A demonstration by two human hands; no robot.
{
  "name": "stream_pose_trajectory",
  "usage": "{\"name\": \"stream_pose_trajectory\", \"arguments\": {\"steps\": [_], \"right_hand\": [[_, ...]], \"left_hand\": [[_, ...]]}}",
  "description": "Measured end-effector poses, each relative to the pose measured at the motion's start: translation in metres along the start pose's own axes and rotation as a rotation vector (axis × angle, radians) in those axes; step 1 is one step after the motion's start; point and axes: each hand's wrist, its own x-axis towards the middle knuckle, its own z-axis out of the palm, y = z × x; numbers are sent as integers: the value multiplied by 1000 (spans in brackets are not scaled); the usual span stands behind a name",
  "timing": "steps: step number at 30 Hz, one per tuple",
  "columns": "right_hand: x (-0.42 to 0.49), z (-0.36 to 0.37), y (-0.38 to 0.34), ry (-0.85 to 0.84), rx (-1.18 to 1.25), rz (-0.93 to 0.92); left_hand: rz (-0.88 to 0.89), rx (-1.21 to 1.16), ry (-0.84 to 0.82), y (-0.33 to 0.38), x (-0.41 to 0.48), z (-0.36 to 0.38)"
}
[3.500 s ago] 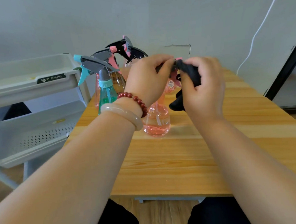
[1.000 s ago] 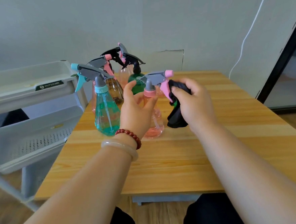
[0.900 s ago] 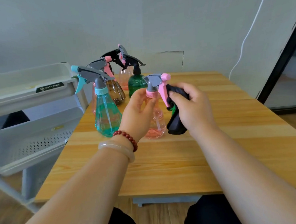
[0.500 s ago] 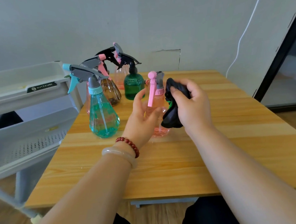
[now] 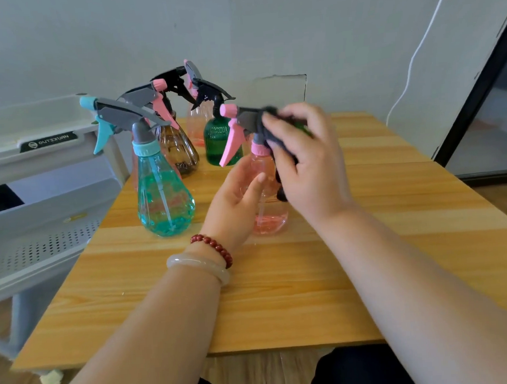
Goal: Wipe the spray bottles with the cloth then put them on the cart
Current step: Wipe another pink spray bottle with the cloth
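Early: left hand [image 5: 235, 202] grips the pink bottle [image 5: 270, 217], right hand [image 5: 307, 164] pinches the cloth [image 5: 285, 154] against its sprayer [image 5: 248, 118]; the other bottles [image 5: 164, 204] stand on the tabletop [image 5: 283, 294], none on the cart [image 5: 53, 223].

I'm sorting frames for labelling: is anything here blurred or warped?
Head view: the right hand and the dark cloth it holds look slightly motion-smeared; the teal bottle and the table are sharp; the wide-angle lens tilts the cart and the dark door frame at the edges.
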Motion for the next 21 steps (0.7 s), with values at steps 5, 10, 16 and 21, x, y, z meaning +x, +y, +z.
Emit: {"name": "stream_pose_trajectory", "arguments": {"steps": [5,10,16,21], "right_hand": [[-30,4,8,-87,-27,9],[2,-5,0,49,-91,-94],[-18,2,11,-65,-83,-158],[-9,-14,7,-39,-79,-155]], "left_hand": [[28,7,-4,-2,1,-6],[15,26,-39,-5,-1,0],[4,55,-36,-3,0,-3],[1,60,-36,-1,-4,1]]}}
